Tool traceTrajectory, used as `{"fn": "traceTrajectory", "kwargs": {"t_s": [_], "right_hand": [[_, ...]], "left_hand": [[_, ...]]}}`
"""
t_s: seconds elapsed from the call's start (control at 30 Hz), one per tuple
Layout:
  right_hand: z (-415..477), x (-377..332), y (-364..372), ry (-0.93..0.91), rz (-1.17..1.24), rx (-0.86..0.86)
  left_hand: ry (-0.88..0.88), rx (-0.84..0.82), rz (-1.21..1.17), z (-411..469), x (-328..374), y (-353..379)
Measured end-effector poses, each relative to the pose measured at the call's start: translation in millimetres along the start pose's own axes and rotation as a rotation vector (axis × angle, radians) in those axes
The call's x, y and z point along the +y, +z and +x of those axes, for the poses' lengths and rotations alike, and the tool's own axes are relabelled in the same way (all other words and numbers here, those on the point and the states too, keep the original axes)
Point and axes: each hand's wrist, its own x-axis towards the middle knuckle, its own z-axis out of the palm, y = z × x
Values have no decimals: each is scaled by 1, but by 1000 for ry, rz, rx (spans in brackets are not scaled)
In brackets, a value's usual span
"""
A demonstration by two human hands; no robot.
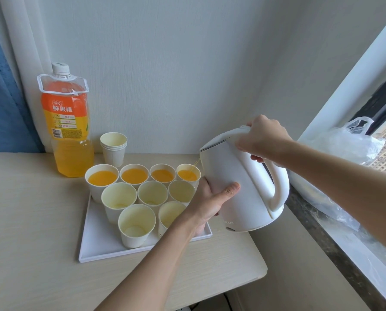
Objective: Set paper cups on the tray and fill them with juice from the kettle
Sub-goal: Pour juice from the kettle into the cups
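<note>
A white kettle point(243, 176) is tilted to the left over the white tray point(97, 248). A thin stream of orange juice runs from its spout into the back-right paper cup point(188, 175). My right hand point(265, 140) grips the top of the kettle's handle. My left hand point(208, 202) supports the kettle's body from below, with the thumb flat on its side and the fingers hidden underneath. Several cups stand on the tray. The back row point(134, 176) holds juice, and the cups in front of it point(136, 223) are empty.
A large bottle of orange juice point(68, 131) and a stack of spare paper cups point(114, 149) stand behind the tray by the wall. A plastic bag point(344, 151) lies on the window sill at the right. The table's edge point(250, 281) runs close in front of the tray.
</note>
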Motion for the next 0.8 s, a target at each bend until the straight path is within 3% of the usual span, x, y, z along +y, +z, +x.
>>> {"fn": "traceTrajectory", "kwargs": {"t_s": [0.27,0.8], "right_hand": [[-22,18,-12,-30,166,28],[-45,-1,2,-122,18,-154]], "left_hand": [[55,32,19,-12,-1,6],[17,125,-72,-51,-39,13]]}}
